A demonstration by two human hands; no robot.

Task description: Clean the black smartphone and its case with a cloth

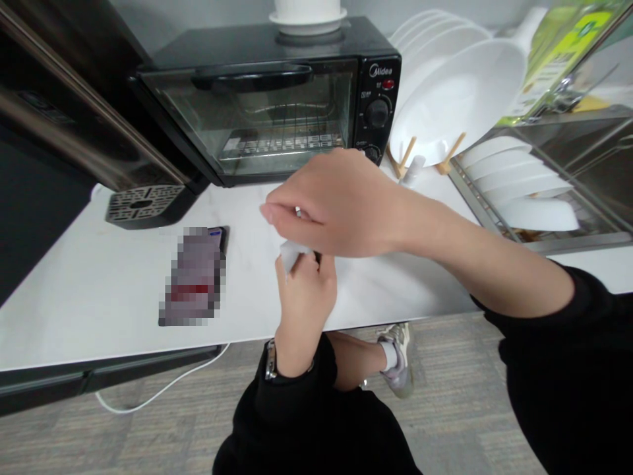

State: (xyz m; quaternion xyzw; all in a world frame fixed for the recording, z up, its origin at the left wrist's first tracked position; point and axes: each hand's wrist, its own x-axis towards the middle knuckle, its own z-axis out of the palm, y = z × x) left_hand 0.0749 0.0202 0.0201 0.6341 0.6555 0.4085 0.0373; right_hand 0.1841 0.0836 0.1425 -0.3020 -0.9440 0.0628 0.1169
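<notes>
My left hand [305, 290], with a watch [270, 359] at the wrist, is closed above the front part of the white counter. A small whitish, translucent-looking piece [291, 254] sticks out between its thumb and fingers; its kind is unclear. My right hand [336, 204] is directly above and beyond it in the picture, fingers curled and thumb pressed to the fingertips. What those fingers hold, if anything, is hidden. It covers part of the left hand's fingers, where a small dark bit shows. I cannot tell whether the hands touch.
A black toaster oven [252, 72] stands behind my hands, bearing a white saucer [307, 22]. Plates [459, 99] lean in a wooden rack at right, beside a sink with a dish basket [479, 191]. A blurred-out phone [195, 274] and a machine's drip tray [143, 203] are left.
</notes>
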